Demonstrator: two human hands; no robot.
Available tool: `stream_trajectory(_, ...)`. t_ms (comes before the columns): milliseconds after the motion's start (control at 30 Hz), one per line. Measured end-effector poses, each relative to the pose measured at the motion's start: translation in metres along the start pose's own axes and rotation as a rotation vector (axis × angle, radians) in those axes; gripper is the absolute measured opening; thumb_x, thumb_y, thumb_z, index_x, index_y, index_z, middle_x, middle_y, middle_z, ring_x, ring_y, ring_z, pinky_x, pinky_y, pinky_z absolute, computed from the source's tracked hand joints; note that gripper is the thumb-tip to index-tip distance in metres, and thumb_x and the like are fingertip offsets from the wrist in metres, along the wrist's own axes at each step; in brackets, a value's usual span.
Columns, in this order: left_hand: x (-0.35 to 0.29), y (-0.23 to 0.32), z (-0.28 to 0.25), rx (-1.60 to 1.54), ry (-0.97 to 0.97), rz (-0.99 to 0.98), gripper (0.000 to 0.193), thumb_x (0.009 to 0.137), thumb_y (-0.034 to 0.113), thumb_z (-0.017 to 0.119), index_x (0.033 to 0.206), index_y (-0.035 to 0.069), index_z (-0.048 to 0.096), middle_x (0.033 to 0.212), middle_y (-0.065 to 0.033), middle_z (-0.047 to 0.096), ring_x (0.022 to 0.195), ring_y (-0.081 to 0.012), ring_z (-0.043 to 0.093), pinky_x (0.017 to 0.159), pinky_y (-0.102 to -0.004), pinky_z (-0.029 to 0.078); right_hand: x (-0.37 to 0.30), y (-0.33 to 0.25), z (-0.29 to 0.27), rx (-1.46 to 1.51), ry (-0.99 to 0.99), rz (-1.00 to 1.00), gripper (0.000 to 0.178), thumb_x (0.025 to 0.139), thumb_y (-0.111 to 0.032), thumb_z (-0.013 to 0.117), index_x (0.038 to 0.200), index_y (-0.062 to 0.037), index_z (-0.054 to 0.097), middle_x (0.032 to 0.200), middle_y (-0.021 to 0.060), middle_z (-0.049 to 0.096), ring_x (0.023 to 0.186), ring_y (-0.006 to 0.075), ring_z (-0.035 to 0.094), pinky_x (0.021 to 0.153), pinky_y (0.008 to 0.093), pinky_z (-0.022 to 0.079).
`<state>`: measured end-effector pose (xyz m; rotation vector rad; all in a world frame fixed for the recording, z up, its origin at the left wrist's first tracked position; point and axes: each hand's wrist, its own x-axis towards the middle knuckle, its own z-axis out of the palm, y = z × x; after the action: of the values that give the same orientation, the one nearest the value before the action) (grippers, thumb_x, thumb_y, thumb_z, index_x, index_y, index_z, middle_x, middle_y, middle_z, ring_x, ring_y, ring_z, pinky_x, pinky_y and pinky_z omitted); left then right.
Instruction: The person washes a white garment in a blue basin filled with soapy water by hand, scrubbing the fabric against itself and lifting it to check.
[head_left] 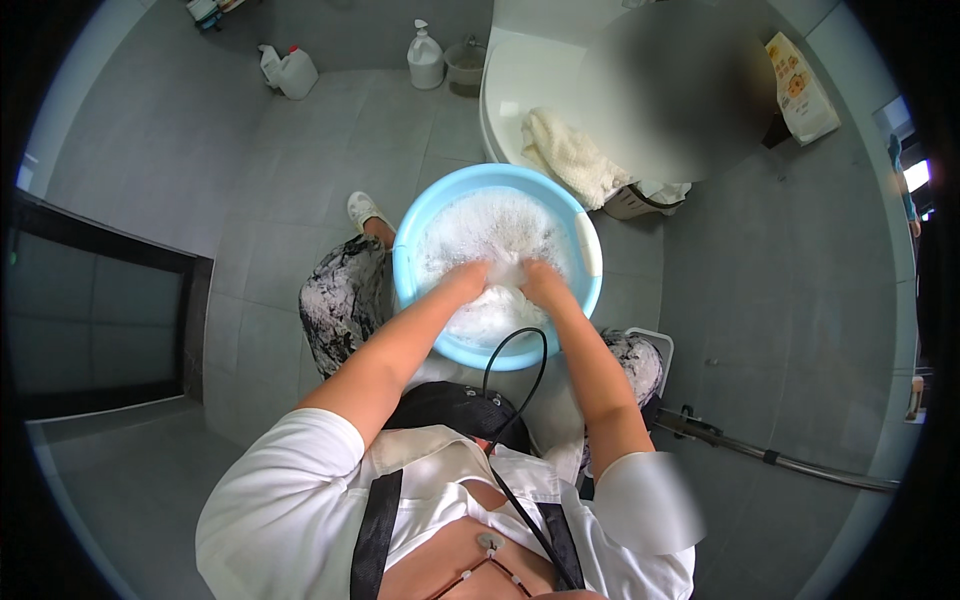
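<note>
Inside the blue basin (404,258): white suds (490,215) are held, and a white lump (502,299) is seen between the grips; whether it is cloth or foam cannot be told.
Left grip (467,279): sunk at the fingers in suds; whether it is clamped on anything cannot be told.
Right grip (541,281): set just beside the left, fingertips likewise hidden; its closure cannot be told.
Cable (543,350): looped over the near rim; it could be wetted if the arms are lowered or the loop is swung inward.
Rim: suds could be slopped over it by hard rubbing, and the floor (265,260) made slippery.
Towel (565,155): draped over the white tub's (508,75) edge near the basin; it could be splashed.
Bin (632,204): filled with white stuff.
Pump bottle (426,62): contents cannot be told.
</note>
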<state>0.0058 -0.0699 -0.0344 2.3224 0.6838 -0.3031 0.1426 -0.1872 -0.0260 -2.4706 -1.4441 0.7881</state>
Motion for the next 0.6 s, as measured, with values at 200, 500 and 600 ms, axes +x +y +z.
stream_trajectory(200,-0.002,0.001,-0.016,0.206,0.067,-0.07,0.016,0.076,0.014,0.048,0.086,0.008,0.059,0.094,-0.0146,0.058,0.092,-0.0304,0.055,0.077,-0.0396,0.043,-0.005,-0.018,-0.013,-0.174,0.034,0.131,0.022,0.07,-0.011,0.052,0.091,-0.002,0.054,0.096,0.0203,0.054,0.091,0.032,0.054,0.078,0.0386,0.044)
stream_trajectory(500,-0.034,-0.009,-0.078,-1.015,0.213,0.09,0.019,0.083,0.015,0.049,0.096,0.004,0.055,0.088,-0.0044,0.057,0.083,-0.0153,0.053,0.077,-0.0275,0.042,-0.037,-0.01,-0.074,1.055,0.162,0.046,0.028,0.084,-0.028,0.049,0.098,-0.004,0.053,0.083,-0.0001,0.051,0.082,0.0105,0.045,0.073,0.0243,0.037)
stream_trajectory(600,-0.024,0.008,-0.076,-1.61,0.182,0.144,0.022,0.086,0.024,0.046,0.097,0.005,0.051,0.09,-0.0054,0.055,0.083,-0.0151,0.053,0.075,-0.0294,0.043,-0.02,-0.019,-0.057,1.462,0.399,0.021,0.027,0.085,-0.028,0.048,0.096,-0.0034,0.052,0.083,-0.0001,0.049,0.078,0.0115,0.044,0.073,0.0251,0.036)
